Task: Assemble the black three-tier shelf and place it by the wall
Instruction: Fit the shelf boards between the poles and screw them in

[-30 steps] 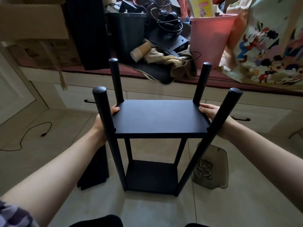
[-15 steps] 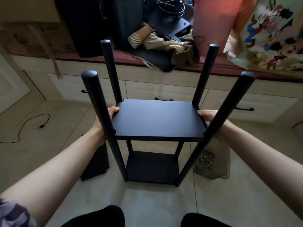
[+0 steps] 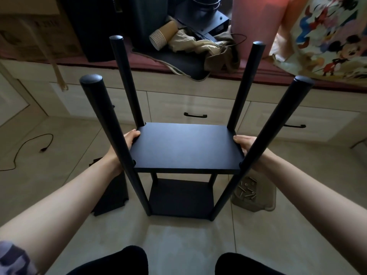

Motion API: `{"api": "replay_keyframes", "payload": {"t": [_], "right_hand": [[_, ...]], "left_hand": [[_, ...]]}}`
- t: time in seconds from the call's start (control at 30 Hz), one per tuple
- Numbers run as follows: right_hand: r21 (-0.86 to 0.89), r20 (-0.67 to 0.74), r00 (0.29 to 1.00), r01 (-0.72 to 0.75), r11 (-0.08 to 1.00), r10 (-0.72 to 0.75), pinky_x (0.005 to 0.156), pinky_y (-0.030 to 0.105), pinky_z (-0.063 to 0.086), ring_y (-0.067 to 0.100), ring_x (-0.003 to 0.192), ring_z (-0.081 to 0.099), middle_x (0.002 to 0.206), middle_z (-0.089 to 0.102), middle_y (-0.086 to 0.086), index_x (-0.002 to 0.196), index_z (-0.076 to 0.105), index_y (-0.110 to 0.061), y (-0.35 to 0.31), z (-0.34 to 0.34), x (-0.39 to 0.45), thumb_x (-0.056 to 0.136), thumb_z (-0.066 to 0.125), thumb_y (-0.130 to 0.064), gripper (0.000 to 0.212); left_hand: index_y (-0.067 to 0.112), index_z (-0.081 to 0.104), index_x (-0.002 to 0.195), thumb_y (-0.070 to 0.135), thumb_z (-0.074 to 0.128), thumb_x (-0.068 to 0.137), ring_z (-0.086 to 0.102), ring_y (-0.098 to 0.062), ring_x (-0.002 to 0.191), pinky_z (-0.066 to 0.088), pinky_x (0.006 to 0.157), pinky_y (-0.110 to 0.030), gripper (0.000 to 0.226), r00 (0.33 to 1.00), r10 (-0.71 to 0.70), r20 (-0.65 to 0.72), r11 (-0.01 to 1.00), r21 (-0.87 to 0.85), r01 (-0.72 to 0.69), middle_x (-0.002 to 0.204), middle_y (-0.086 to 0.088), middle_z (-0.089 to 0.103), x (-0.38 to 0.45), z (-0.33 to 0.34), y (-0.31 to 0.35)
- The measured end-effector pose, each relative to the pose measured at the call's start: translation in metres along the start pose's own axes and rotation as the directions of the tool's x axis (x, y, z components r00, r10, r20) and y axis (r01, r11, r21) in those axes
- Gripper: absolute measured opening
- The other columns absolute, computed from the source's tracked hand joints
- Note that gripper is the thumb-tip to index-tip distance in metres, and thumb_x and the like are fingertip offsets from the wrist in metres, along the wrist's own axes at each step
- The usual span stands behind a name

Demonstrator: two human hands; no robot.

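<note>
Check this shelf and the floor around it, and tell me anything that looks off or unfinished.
The shelf is unfinished: four poles stand bare above the middle board, with no top tier. A black panel lies on the floor by the left hand. Loose screws sit in a bag near the right hand. Nothing looks damaged.
</note>
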State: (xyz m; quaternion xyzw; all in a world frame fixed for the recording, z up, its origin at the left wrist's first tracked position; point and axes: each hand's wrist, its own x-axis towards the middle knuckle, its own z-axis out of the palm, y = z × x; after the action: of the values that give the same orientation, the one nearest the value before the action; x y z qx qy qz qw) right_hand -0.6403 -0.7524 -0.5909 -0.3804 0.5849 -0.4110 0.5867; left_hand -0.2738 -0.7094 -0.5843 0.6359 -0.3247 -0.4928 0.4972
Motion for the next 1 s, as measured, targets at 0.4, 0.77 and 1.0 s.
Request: {"api": "replay_keyframes", "payload": {"t": [0.4, 0.77, 1.0], "right_hand": [[-0.031, 0.002, 1.000, -0.012, 0.999, 0.012, 0.050, 0.024, 0.054, 0.013, 0.069, 0.074, 0.079, 0.077, -0.002, 0.099, 0.068, -0.013, 0.002, 0.000, 0.004, 0.095, 0.061, -0.024, 0.013], [-0.104, -0.116, 0.991, 0.050, 0.993, -0.062, 0.064, 0.031, 0.047, 0.022, 0.089, 0.064, 0.106, 0.067, 0.005, 0.116, 0.064, -0.013, 0.011, 0.016, -0.005, 0.100, 0.053, -0.036, 0.029], [-0.036, -0.161, 0.985, 0.051, 0.998, -0.057, 0.062, 0.030, 0.051, 0.022, 0.082, 0.067, 0.103, 0.069, 0.008, 0.107, 0.065, -0.012, 0.011, 0.018, -0.008, 0.099, 0.056, -0.030, 0.022]], "left_hand": [[0.019, 0.071, 0.099, 0.044, 0.059, 0.095, 0.072, -0.020, 0.080, 0.049, 0.062, -0.033, 0.028, 0.997, -0.067, -0.034, 0.997, 0.046, 0.069, 0.093, -0.004, 0.076, 0.000, -0.003, -0.012], [0.013, 0.068, 0.098, 0.022, 0.055, 0.097, 0.062, -0.013, 0.074, 0.046, 0.071, -0.027, 0.016, 0.982, -0.136, 0.131, 0.958, -0.235, 0.164, 0.088, -0.001, 0.066, -0.035, -0.020, -0.022], [0.015, 0.057, 0.076, 0.017, 0.053, 0.099, 0.050, -0.011, 0.054, 0.044, 0.051, -0.022, 0.023, 0.976, -0.215, 0.026, 0.930, -0.299, 0.212, 0.065, 0.000, 0.050, -0.036, -0.005, 0.001]]}}
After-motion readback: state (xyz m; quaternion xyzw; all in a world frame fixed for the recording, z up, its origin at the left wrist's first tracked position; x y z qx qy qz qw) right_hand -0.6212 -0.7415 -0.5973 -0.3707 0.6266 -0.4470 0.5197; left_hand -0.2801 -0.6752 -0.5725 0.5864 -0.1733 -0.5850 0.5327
